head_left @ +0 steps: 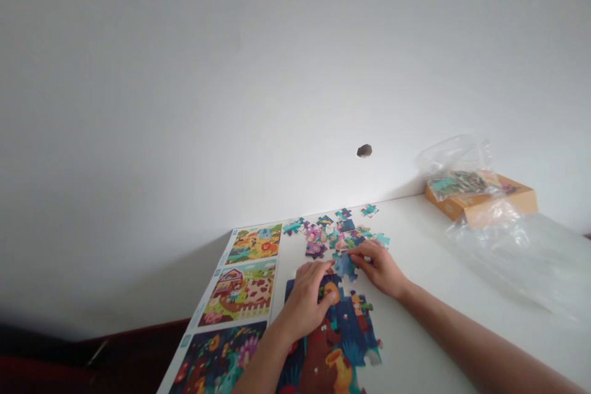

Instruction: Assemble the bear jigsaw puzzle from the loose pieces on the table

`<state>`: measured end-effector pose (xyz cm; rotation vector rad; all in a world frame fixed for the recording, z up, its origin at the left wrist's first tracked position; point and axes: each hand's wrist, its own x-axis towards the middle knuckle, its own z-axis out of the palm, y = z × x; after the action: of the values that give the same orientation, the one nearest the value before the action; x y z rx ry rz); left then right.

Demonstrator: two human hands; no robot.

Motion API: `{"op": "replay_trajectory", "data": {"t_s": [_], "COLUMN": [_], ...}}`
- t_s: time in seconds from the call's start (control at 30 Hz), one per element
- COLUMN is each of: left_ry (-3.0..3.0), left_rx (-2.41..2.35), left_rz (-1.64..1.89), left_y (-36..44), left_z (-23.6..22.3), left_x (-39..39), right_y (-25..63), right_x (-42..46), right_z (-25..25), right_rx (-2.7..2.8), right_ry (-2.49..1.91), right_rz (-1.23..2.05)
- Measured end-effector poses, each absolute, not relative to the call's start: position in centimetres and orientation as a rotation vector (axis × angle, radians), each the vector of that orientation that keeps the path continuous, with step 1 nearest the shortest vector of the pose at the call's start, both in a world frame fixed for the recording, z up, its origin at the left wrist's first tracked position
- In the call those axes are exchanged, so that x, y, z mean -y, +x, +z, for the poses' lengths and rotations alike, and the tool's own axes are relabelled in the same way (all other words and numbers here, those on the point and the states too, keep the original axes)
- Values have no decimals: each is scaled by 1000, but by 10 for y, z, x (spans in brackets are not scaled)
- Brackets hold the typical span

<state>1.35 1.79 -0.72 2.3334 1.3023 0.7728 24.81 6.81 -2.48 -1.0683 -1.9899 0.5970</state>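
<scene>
A partly joined jigsaw puzzle (348, 326) with a brown bear and a yellow pot on dark blue lies on the white table. Across its upper left part rests my left hand (305, 298), fingers stretched out and thumb apart, covering some of the picture. My right hand (378, 268) is closed in a pinch at the edge of a blue puzzle piece (344, 266), just above the joined part. Beyond both hands lie several loose puzzle pieces (316, 240), some overlapping.
Left of the puzzle is a picture sheet (242, 289) with several printed scenes, near the table's left edge. An orange box (521, 197) stands at the back right, with a clear plastic bag (462, 181) of pieces on it. More clear plastic (530, 258) lies in front. A white wall (295, 86), with a hole (364, 151), rises behind.
</scene>
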Motion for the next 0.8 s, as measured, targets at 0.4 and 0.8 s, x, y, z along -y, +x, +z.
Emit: {"op": "replay_trajectory", "data": {"t_s": [0.4, 0.8], "left_ry": [2392, 2412], "left_rx": [-1302, -1299], "left_rz": [680, 651], "left_y": [16, 17], "left_z": [1, 3], "left_x": [-15, -15], "right_y": [250, 247], "right_x": [-63, -63], "right_z": [-19, -20], "right_rx": [2198, 2280], "right_ry": [-1076, -1091], "right_rz": [534, 500]}}
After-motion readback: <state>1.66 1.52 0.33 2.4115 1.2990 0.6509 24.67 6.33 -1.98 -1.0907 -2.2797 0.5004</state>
